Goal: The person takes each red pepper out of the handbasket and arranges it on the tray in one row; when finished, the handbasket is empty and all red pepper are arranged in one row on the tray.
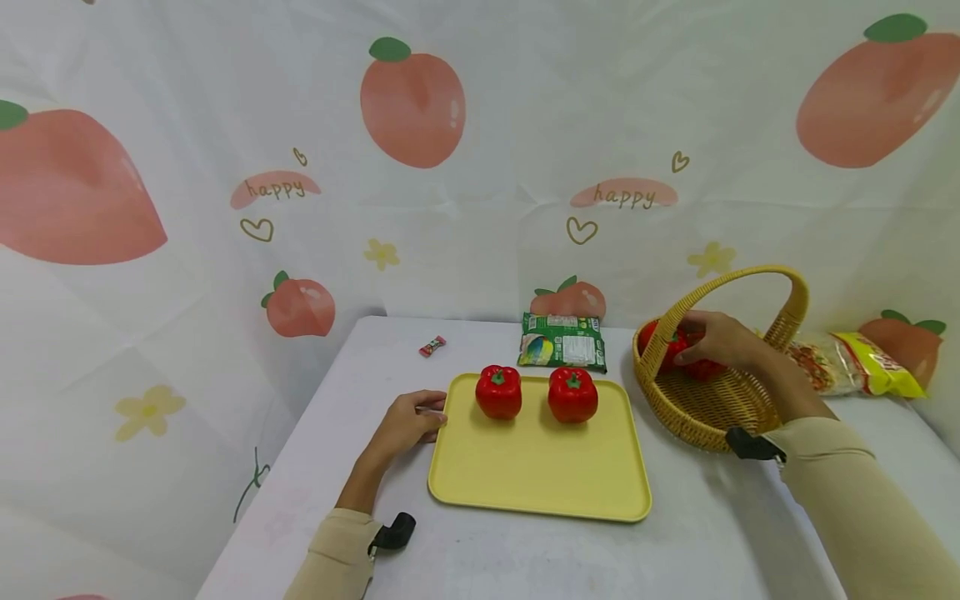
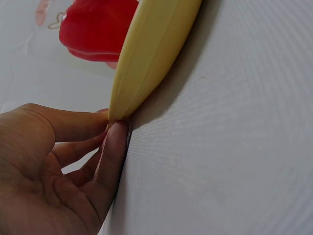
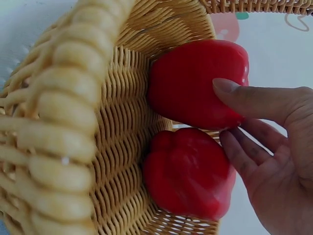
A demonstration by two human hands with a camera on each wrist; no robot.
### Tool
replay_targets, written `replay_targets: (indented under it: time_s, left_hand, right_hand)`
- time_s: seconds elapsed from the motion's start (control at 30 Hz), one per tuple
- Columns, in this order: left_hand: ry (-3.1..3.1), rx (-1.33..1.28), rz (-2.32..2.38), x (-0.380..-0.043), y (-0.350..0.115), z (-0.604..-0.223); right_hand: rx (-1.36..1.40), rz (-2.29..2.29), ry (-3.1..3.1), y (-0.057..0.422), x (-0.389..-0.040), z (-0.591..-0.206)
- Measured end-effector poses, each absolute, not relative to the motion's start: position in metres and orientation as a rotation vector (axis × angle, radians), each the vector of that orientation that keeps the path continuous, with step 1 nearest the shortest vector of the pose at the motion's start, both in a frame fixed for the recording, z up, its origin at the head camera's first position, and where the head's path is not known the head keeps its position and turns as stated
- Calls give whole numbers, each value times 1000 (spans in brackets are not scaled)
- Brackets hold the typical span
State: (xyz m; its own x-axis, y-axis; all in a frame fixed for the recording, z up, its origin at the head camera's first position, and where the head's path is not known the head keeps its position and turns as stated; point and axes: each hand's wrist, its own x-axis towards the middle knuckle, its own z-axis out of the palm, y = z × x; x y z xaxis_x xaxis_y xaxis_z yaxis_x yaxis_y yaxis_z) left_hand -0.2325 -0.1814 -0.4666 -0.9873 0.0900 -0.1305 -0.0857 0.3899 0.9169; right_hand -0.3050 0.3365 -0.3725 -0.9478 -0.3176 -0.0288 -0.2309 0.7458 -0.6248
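Yellow and rimmed, a tray point(image 1: 540, 467) lies on a white table point(image 1: 480, 558), with two red bell peppers, one point(image 1: 498, 392) on the left and one point(image 1: 573, 395) on the right, standing apart near its far edge, green stems up. A person works with both arms stretched forward, in beige sleeves. The left forearm slants up from the bottom, and the left hand point(image 1: 408, 423) is at the upper part of the tray's left side, its back upward. The left wrist view shows it nearly closed: thumb and fingertips pinch the tray's rim, the fingers low beside the tabletop. The right forearm slants in from the lower right, across the near right rim of a wicker basket point(image 1: 682, 417), and the right hand point(image 1: 720, 337) reaches down inside. In the right wrist view that hand is partly closed around a red pepper point(image 3: 188, 78): the thumb lies on its side, and the fingers curve in where it meets a second pepper point(image 3: 188, 176), which sits right beside it against the wickerwork. Behind the tray lies a green packet point(image 1: 562, 340); farther left is a small wrapped sweet point(image 1: 432, 346). A clear and yellow bag point(image 1: 855, 364) lies right of the basket.
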Motion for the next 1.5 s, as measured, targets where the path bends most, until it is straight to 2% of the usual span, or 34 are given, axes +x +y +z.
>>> replay_targets:
  time_s: [0.6,0.9,1.5]
  left_hand:
    - [2494,4,1641,-233,-182,-466]
    - [2491,12,1648,-232,-182,-466]
    - [2508,15,1643,-232,-181,-467]
  right_hand:
    - [-413,-954,2877,339,-286,-356]
    - [-414,-913,2930,344,-264,-346]
    - [-492,-1089,3117,353,-199,-360]
